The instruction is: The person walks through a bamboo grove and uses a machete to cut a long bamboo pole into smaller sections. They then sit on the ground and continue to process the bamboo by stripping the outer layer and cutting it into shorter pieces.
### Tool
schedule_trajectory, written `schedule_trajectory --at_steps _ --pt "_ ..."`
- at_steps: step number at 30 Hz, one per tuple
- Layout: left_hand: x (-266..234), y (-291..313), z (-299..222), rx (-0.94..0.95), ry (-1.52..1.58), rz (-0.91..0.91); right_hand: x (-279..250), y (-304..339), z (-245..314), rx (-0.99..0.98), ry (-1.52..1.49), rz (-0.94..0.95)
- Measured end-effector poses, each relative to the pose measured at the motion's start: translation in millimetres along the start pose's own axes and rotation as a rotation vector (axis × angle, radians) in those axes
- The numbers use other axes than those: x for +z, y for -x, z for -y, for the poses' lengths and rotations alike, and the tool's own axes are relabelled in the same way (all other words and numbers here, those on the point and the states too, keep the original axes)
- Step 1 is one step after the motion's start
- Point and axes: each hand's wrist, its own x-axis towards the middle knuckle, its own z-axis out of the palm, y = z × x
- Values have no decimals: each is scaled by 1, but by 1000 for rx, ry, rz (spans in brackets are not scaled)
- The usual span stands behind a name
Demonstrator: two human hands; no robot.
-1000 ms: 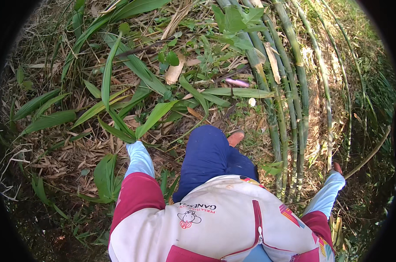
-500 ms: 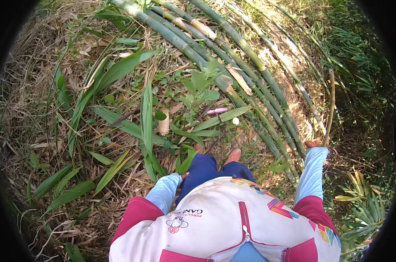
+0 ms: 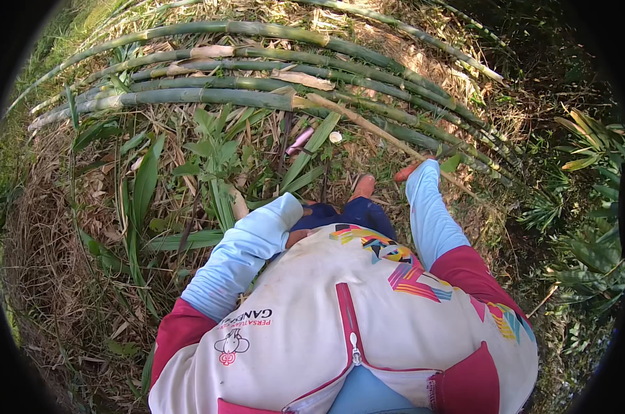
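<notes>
A long thin brown stick [image 3: 364, 123] slants across the bamboo from upper left to lower right. Its middle runs through my right hand [image 3: 405, 172], whose fingers are closed around it, partly hidden by the pale blue sleeve. My left hand [image 3: 298, 237] rests low by the dark blue trousers [image 3: 363, 215] and the shirt hem; its fingers are mostly hidden. Several green bamboo poles [image 3: 195, 96] lie side by side on the ground ahead, curving down to the right past my right hand.
A pink-purple object [image 3: 299, 141] lies on the litter beside a long green leaf [image 3: 311, 152] and a small round white piece [image 3: 335, 137]. Leafy plants [image 3: 212, 148] stand at the left among dry leaves. Dense green foliage [image 3: 595, 241] grows on the right.
My view has turned to the right, so the poles lie more crosswise. The stick has swung from nearly upright to a slant over the poles. My left forearm shows more.
</notes>
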Motion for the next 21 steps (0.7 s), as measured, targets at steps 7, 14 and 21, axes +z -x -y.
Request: schedule_trajectory --at_steps 7,14,21 --pt "-25 -58 -161 466 -464 -40 -38 -40 -66 241 143 234" --pt "50 -126 -167 87 -853 153 -72 -68 -39 257 302 243" --pt "67 -159 -153 -67 -552 283 -86 -97 -18 361 361 28"
